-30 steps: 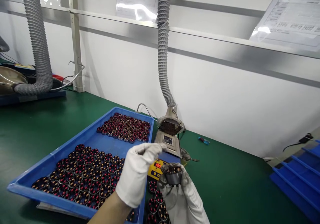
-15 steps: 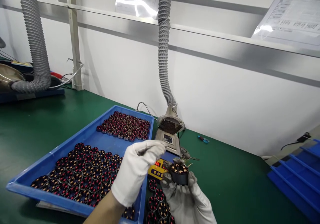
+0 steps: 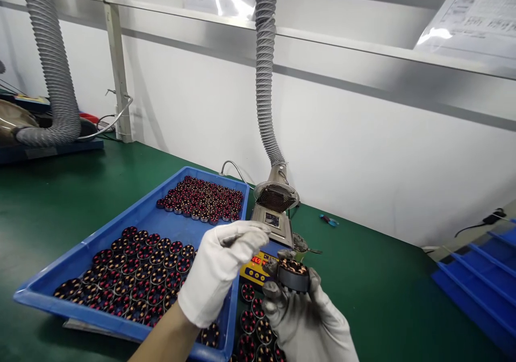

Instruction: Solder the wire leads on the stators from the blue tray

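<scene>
My right hand, in a white glove with greyed fingertips, grips a round motor stator by its rim. The stator has a dark outer ring and copper-coloured windings facing up. My left hand, in a cleaner white glove, is raised to the left of the stator and apart from it. Its fingers are pinched together; whatever may be between them is too small or hidden to make out. Behind both hands stands a yellow-and-blue solder pot with a red digital display, partly covered by the left hand.
A blue tray of red and copper-coloured stators lies to the left. More stators stand on the green table beside it. A fume hose hangs over the pot. Small cutters lie behind; blue racks stand right.
The stator in my right hand has tilted, showing more of its smooth outer side, and moved slightly right. My left hand stays pinched in nearly the same place. The view has shifted slightly.
</scene>
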`<state>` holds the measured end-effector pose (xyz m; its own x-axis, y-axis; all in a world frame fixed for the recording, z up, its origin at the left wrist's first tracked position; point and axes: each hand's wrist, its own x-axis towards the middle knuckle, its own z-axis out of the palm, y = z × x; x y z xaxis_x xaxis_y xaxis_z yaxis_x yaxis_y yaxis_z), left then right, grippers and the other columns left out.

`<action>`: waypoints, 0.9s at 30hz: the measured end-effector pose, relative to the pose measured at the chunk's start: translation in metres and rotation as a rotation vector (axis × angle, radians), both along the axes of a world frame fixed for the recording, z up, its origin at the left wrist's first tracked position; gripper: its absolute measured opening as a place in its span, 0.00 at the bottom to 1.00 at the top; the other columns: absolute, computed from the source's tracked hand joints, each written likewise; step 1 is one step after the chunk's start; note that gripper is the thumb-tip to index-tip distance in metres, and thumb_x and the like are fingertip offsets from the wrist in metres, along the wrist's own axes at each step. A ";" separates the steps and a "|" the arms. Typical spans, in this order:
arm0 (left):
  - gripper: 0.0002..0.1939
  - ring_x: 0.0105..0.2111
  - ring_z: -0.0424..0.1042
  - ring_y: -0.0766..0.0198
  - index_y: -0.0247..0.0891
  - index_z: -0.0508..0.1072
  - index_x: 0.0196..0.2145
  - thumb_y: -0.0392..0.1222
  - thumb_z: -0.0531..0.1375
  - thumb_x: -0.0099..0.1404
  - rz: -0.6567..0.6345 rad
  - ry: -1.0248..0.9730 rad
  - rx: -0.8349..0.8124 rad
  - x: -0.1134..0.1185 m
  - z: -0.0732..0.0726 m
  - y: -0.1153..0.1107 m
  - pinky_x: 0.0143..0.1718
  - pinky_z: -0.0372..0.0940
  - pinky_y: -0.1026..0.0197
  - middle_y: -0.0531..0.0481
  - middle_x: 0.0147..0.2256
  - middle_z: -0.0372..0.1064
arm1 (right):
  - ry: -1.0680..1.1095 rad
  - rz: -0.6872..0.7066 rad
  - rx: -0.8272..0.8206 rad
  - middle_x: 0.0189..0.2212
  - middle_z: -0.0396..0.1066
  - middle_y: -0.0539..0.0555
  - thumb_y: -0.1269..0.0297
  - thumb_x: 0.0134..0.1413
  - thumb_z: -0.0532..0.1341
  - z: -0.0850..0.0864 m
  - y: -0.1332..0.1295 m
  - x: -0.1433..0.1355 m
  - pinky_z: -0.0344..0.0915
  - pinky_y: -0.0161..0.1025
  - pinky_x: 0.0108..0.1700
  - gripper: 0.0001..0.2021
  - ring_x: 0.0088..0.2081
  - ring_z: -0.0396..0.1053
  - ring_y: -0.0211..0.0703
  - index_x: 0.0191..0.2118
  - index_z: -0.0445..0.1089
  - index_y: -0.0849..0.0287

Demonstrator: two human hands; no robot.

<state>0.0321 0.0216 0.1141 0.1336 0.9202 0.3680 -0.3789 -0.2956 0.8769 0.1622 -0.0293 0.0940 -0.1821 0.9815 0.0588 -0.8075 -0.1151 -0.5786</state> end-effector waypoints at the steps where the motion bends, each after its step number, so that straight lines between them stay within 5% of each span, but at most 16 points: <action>1: 0.08 0.39 0.73 0.62 0.38 0.77 0.30 0.32 0.60 0.52 -0.034 0.091 0.069 -0.002 0.002 -0.001 0.42 0.66 0.66 0.49 0.37 0.75 | 0.019 0.023 -0.008 0.35 0.77 0.53 0.62 0.44 0.68 0.001 0.000 0.000 0.71 0.34 0.37 0.06 0.34 0.75 0.39 0.31 0.76 0.54; 5: 0.25 0.43 0.70 0.59 0.39 0.76 0.41 0.24 0.66 0.43 -0.156 0.407 0.406 -0.001 0.006 -0.004 0.47 0.63 0.63 0.47 0.42 0.73 | 0.037 -0.049 -0.111 0.37 0.76 0.49 0.60 0.44 0.68 -0.015 0.001 0.012 0.69 0.35 0.42 0.08 0.40 0.73 0.38 0.33 0.76 0.51; 9: 0.19 0.41 0.71 0.56 0.39 0.78 0.37 0.31 0.69 0.45 -0.139 0.360 0.471 0.005 0.003 -0.004 0.42 0.66 0.61 0.44 0.39 0.74 | -0.017 -0.159 -0.115 0.37 0.76 0.47 0.60 0.45 0.68 -0.031 0.001 0.022 0.70 0.33 0.35 0.08 0.37 0.72 0.38 0.34 0.75 0.47; 13: 0.11 0.38 0.72 0.58 0.39 0.79 0.33 0.35 0.68 0.48 -0.241 0.156 0.332 0.007 -0.002 0.001 0.42 0.66 0.61 0.44 0.36 0.75 | -0.100 -0.110 -0.076 0.33 0.76 0.51 0.57 0.42 0.69 -0.018 0.002 0.008 0.70 0.37 0.33 0.08 0.32 0.71 0.40 0.31 0.75 0.51; 17: 0.10 0.34 0.73 0.61 0.40 0.79 0.27 0.28 0.63 0.48 -0.333 -0.055 0.079 0.011 -0.009 0.002 0.40 0.67 0.63 0.49 0.31 0.76 | -0.102 -0.106 -0.077 0.31 0.76 0.52 0.58 0.40 0.70 -0.001 0.000 -0.007 0.71 0.47 0.37 0.09 0.30 0.72 0.44 0.31 0.75 0.53; 21: 0.05 0.32 0.73 0.60 0.38 0.76 0.20 0.34 0.61 0.50 -0.148 -0.168 -0.090 0.008 -0.009 0.000 0.34 0.68 0.63 0.49 0.27 0.75 | -0.118 -0.106 -0.079 0.31 0.77 0.54 0.61 0.39 0.71 0.002 -0.003 -0.006 0.71 0.43 0.37 0.09 0.30 0.74 0.44 0.30 0.75 0.55; 23: 0.05 0.37 0.73 0.58 0.36 0.76 0.24 0.36 0.60 0.53 -0.115 -0.124 -0.091 0.001 -0.006 0.000 0.36 0.67 0.61 0.46 0.32 0.76 | -0.111 -0.094 -0.077 0.29 0.77 0.54 0.61 0.38 0.71 0.001 -0.003 -0.002 0.70 0.40 0.35 0.09 0.29 0.74 0.43 0.29 0.76 0.55; 27: 0.12 0.38 0.72 0.58 0.36 0.77 0.29 0.27 0.59 0.46 -0.355 0.161 -0.049 -0.006 0.000 -0.001 0.37 0.66 0.62 0.45 0.38 0.74 | -0.107 -0.099 -0.084 0.34 0.77 0.54 0.61 0.39 0.71 0.000 -0.002 0.001 0.71 0.40 0.34 0.10 0.30 0.74 0.43 0.31 0.76 0.54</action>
<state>0.0263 0.0203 0.1143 0.4995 0.8222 0.2729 -0.3068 -0.1268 0.9433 0.1636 -0.0309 0.0941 -0.0854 0.9956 -0.0385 -0.7516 -0.0897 -0.6535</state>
